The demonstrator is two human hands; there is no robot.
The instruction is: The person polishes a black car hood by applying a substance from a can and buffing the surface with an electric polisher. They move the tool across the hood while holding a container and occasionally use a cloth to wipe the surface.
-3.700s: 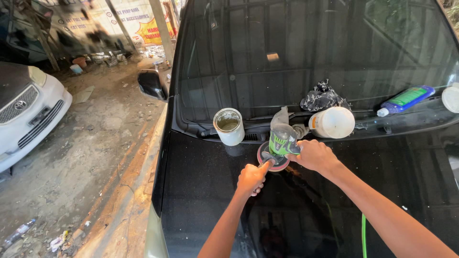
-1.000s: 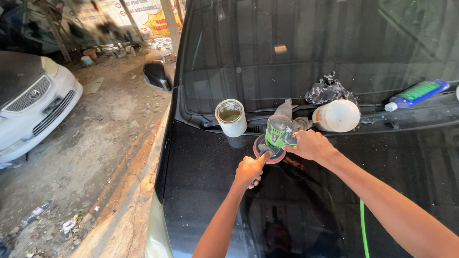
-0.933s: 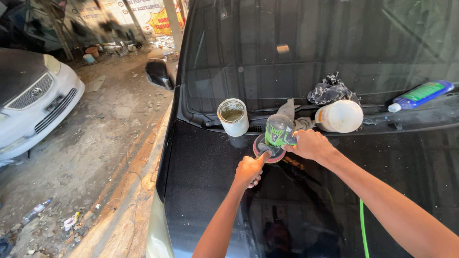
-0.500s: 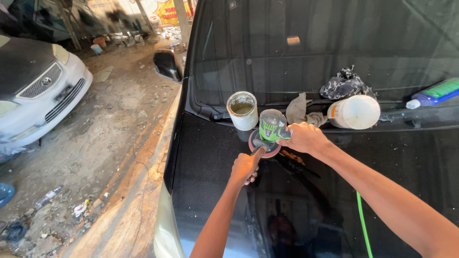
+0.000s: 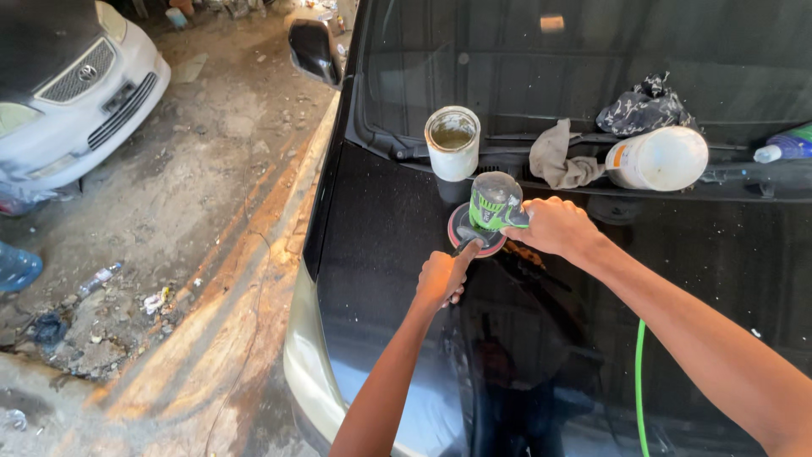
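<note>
With our left hand (image 5: 441, 277) wrapped round the side handle and right hand (image 5: 554, 227) gripping the green polisher (image 5: 492, 203), we should keep its pad flat on the black bonnet (image 5: 381, 254), clear of the tin (image 5: 452, 142) at the bonnet's rear edge.

An open white can (image 5: 452, 142) stands upright at upper centre, at the foot of the windscreen. To its right, a round white plastic jar (image 5: 660, 158) lies on its side, an orange-and-blue label (image 5: 618, 156) at its left end. At the right edge lies a blue bottle (image 5: 787, 145) with a green label and white cap
</note>
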